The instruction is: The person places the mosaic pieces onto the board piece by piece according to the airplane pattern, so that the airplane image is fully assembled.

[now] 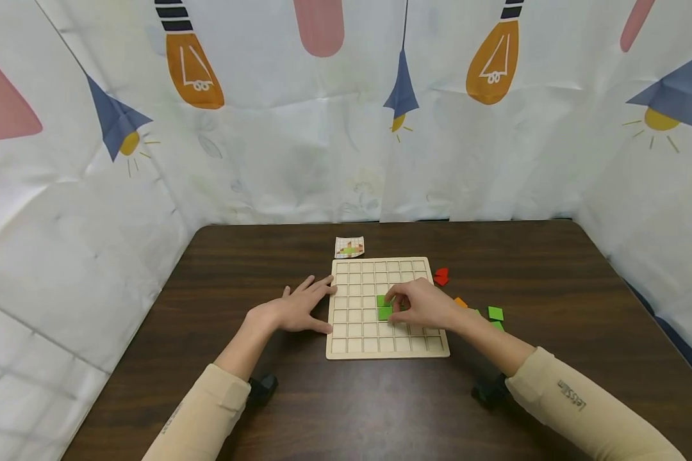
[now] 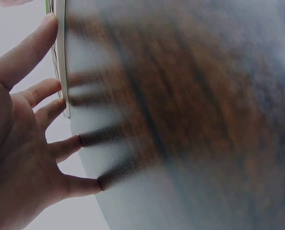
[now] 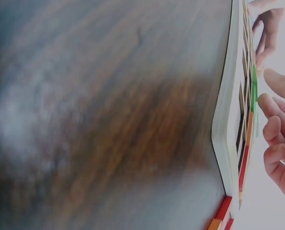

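A pale wooden grid board (image 1: pixel 354 349) lies in front of me on the table. Two green square tiles (image 1: pixel 385 314) sit near its middle, one above the other. My right hand (image 1: pixel 423 304) reaches over the board from the right, thumb and forefinger bent round a green tile (image 3: pixel 254 88) at the grid's surface. Its palm hides several cells behind it. My left hand (image 1: pixel 294 312) spreads its fingers at the board's left edge; in the left wrist view the thumb (image 2: pixel 32 52) touches that edge, and two fingers lie along it lower down.
A small pattern card (image 1: pixel 349 247) lies beyond the board. To the right are red tiles (image 1: pixel 441 276), an orange tile (image 1: pixel 461 302) and several loose green tiles (image 1: pixel 495 314). The right wrist view shows orange (image 3: pixel 249 127) and red tiles (image 3: pixel 243 165) on the board. Printed curtains surround the dark table (image 1: pixel 242 256).
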`<state>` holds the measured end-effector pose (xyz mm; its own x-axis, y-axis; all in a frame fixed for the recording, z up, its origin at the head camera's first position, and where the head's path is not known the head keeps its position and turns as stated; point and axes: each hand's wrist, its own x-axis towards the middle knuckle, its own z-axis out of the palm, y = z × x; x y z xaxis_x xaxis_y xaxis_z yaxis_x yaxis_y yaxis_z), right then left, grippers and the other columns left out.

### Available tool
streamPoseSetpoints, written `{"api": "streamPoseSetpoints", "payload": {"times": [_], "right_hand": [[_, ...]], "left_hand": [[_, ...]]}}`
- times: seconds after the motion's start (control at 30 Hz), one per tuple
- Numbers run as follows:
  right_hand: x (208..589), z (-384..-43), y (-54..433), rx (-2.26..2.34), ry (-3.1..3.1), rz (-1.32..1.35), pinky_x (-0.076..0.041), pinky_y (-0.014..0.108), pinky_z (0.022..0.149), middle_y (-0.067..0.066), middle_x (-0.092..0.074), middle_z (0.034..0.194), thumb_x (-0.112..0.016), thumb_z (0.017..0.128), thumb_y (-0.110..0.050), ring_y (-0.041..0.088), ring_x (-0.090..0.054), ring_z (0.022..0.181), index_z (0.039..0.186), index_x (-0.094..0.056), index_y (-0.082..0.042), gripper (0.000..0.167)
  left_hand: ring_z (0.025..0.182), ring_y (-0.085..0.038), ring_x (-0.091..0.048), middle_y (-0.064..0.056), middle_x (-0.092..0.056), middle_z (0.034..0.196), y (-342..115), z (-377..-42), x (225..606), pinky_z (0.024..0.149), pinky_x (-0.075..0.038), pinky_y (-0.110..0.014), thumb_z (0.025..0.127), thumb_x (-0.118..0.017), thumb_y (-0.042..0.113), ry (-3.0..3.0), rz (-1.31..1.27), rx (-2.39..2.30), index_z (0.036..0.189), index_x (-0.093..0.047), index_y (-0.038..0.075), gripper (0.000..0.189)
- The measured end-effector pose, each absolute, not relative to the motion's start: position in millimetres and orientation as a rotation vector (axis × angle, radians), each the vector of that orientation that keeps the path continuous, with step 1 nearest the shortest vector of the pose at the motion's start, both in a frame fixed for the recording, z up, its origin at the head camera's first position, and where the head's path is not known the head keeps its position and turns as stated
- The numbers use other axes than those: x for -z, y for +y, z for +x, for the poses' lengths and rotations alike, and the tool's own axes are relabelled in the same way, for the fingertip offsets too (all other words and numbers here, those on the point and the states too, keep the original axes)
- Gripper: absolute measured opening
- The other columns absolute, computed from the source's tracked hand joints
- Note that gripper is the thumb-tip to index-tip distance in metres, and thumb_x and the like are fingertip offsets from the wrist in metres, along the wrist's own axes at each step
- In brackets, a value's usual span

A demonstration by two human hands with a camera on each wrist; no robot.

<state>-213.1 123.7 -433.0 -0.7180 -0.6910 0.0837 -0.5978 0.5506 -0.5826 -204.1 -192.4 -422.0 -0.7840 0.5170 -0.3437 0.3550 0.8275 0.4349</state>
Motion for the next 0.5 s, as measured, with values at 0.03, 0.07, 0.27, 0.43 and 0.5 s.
{"api": "streamPoseSetpoints", "payload": {"times": [0.03, 0.07, 0.27, 0.43, 0.5], "right_hand": [[431.9, -213.6, 124.9, 0.910, 2.621, -1.094, -0.050, 0.026, 0.067, -0.016, -0.063, 0.075, -0.087, 0.085, -0.019, 0.003, -0.056, 0.067, 0.106, -0.073, -0.007, 0.027], [431.5, -214.4, 126.4, 0.917, 2.618, -1.086, -0.050, 0.026, 0.067, -0.016, -0.063, 0.075, -0.086, 0.086, -0.018, 0.003, -0.057, 0.068, 0.106, -0.073, -0.007, 0.027], [430.2, -218.6, 141.0, 0.974, 2.610, -1.039, -0.054, 0.029, 0.068, -0.011, -0.065, 0.079, -0.081, 0.090, -0.013, 0.006, -0.061, 0.072, 0.109, -0.073, -0.005, 0.022], [430.6, -219.9, 157.1, 1.014, 2.623, -0.962, -0.055, 0.030, 0.069, -0.009, -0.067, 0.084, -0.078, 0.092, -0.010, 0.008, -0.062, 0.075, 0.109, -0.073, -0.004, 0.019], [430.3, -219.6, 160.9, 1.017, 2.628, -0.941, -0.055, 0.030, 0.068, -0.009, -0.067, 0.084, -0.078, 0.092, -0.010, 0.008, -0.062, 0.075, 0.109, -0.073, -0.005, 0.018]], "left_hand": [[0.156, -0.039, 0.000, -0.006, -0.007, 0.172, -192.5, -204.2, 421.4, 0.111, -0.002, -0.078, 0.093, -0.076, 0.046, 2.553, 0.644, -0.486, 0.161, -0.034, 0.014, 0.086], [0.156, -0.039, 0.000, -0.006, -0.006, 0.172, -192.5, -204.5, 421.1, 0.111, -0.002, -0.078, 0.093, -0.076, 0.046, 2.553, 0.642, -0.489, 0.161, -0.034, 0.014, 0.086], [0.156, -0.040, 0.000, -0.007, -0.006, 0.172, -192.8, -205.0, 420.1, 0.111, -0.002, -0.078, 0.094, -0.075, 0.045, 2.551, 0.647, -0.493, 0.161, -0.035, 0.014, 0.084], [0.156, -0.040, 0.000, -0.007, -0.006, 0.172, -192.4, -204.7, 420.9, 0.111, -0.002, -0.078, 0.094, -0.075, 0.045, 2.546, 0.646, -0.497, 0.161, -0.035, 0.014, 0.084], [0.156, -0.039, 0.000, -0.007, -0.006, 0.172, -192.3, -204.2, 420.3, 0.111, -0.002, -0.078, 0.094, -0.075, 0.045, 2.546, 0.644, -0.499, 0.161, -0.035, 0.014, 0.084]]}}
